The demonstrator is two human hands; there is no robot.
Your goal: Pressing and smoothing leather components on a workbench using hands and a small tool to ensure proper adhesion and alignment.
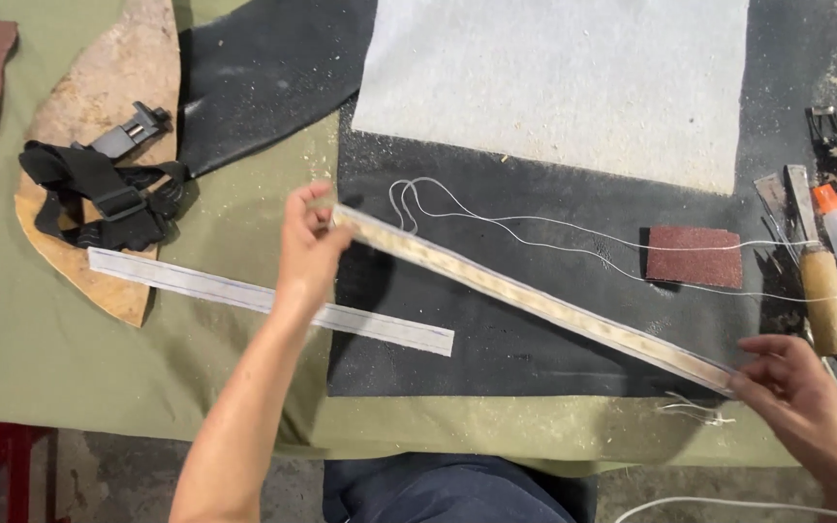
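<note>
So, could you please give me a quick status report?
Both hands, left and right, pinch the long strip by its ends. Held above black mat. White thread beneath.

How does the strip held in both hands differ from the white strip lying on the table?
The held strip is tan and speckled, lifted off the table and stretched between the left hand and right hand. The white strip is paler with a thin blue line along its edge, lies flat on the green cloth untouched, and slopes less steeply. Both are long, narrow and flat.
</note>
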